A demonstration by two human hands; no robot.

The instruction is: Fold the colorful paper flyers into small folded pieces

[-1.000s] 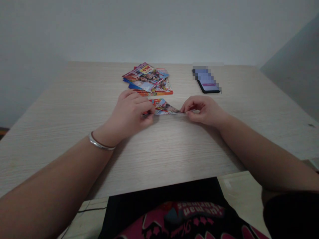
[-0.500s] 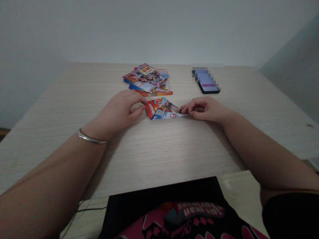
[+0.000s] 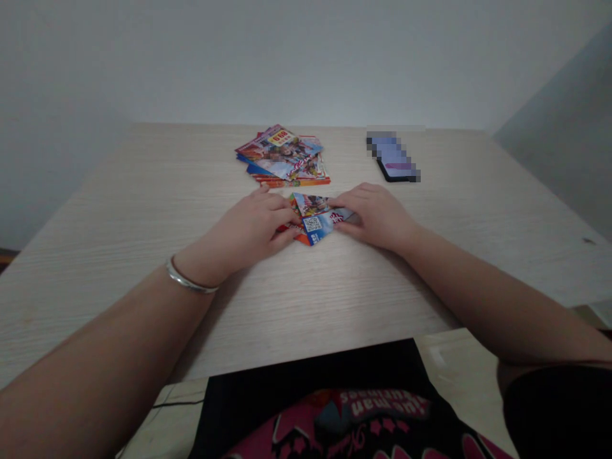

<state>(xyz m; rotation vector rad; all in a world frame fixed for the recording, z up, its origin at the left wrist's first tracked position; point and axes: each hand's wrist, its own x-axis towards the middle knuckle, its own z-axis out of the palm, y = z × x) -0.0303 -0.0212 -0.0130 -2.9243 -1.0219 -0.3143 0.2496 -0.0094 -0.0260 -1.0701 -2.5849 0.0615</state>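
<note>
On the pale counter (image 3: 306, 293), whose smooth-looking top might let things slide, a fanned stack of leaflets (image 3: 282, 154) lies just beyond the left grip (image 3: 253, 224); a careless nudge could push it askew. That hand and the right grip (image 3: 377, 213) are closed on opposite ends of the folded leaflet (image 3: 321, 222) between them. Uneven pulling could skew or tear it; early release might let it spring open.

Two hands (image 3: 255, 229), one phone (image 3: 396, 158)
</note>
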